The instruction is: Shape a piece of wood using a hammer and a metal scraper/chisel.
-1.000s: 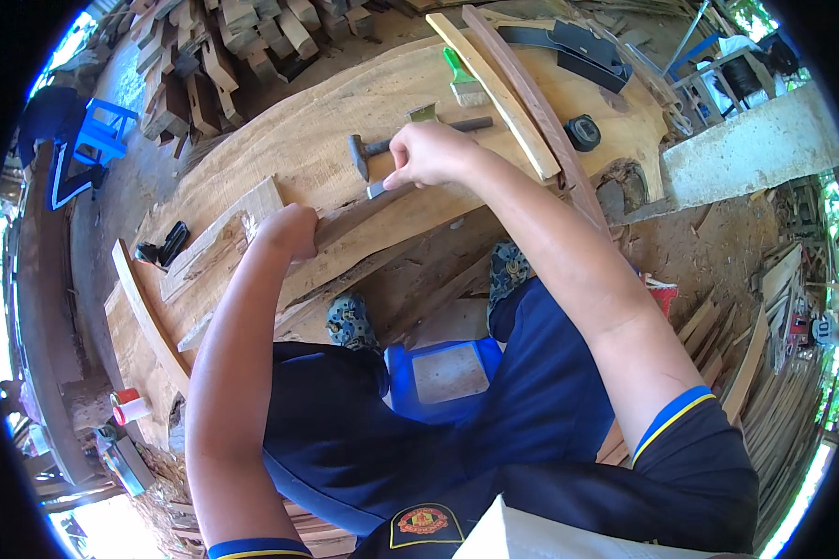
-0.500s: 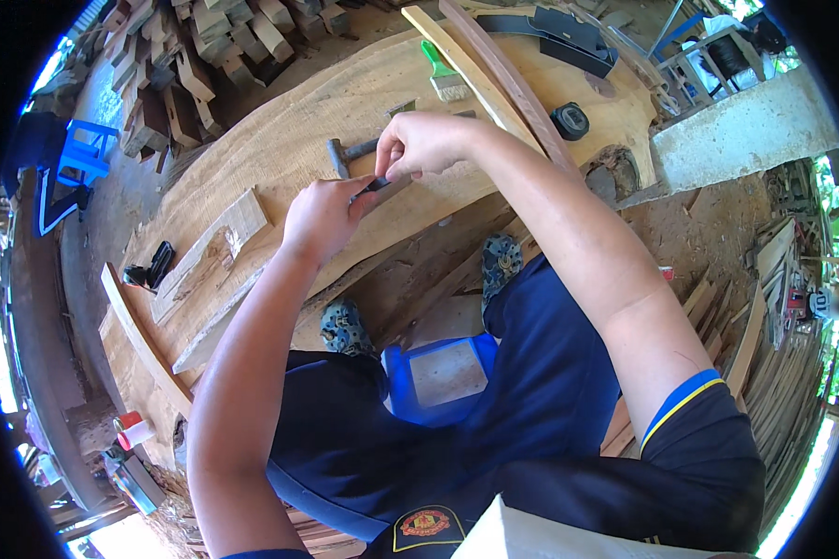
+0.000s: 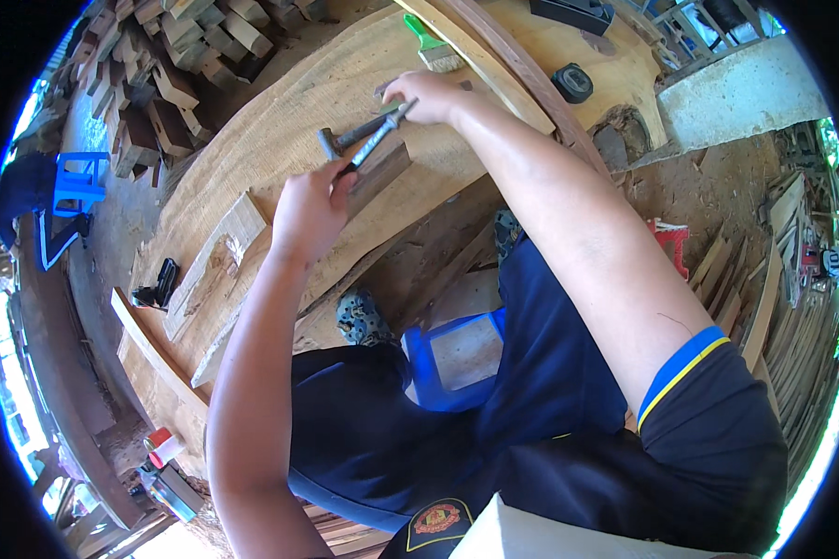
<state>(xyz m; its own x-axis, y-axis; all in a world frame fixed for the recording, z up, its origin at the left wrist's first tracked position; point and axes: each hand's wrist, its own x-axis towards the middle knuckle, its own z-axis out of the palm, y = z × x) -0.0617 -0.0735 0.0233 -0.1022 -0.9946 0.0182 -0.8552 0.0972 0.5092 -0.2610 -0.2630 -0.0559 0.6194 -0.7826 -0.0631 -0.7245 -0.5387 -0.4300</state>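
Left hand [image 3: 309, 212], centre-left of the frame, is closed with the fingers curled together around the lower end of a slim metal chisel [image 3: 375, 142], which runs diagonally up and right from the fist. Right hand [image 3: 431, 95], upper centre, has its fingers bent and pressed together at the chisel's upper end and over the handle of a hammer [image 3: 350, 138]; which of the two it actually grips cannot be told. The hammer lies just beside the chisel, its head pointing toward the upper left. Both tools sit over a large pale wooden slab [image 3: 280, 121] that fills the upper middle of the frame. A small dark wood block [image 3: 380, 173] rests on the slab directly below the chisel, touching the left hand's fingertips. Left of centre, a rough offcut plank [image 3: 216, 261] lies on the slab. A green-handled brush [image 3: 433, 45] lies at the top, near a long curved wooden strip [image 3: 522, 79]. A black tape measure [image 3: 573, 82] sits at the upper right. A black tool [image 3: 158, 284] lies at the slab's left edge. A blue plastic stool [image 3: 76, 182] stands at the far left.
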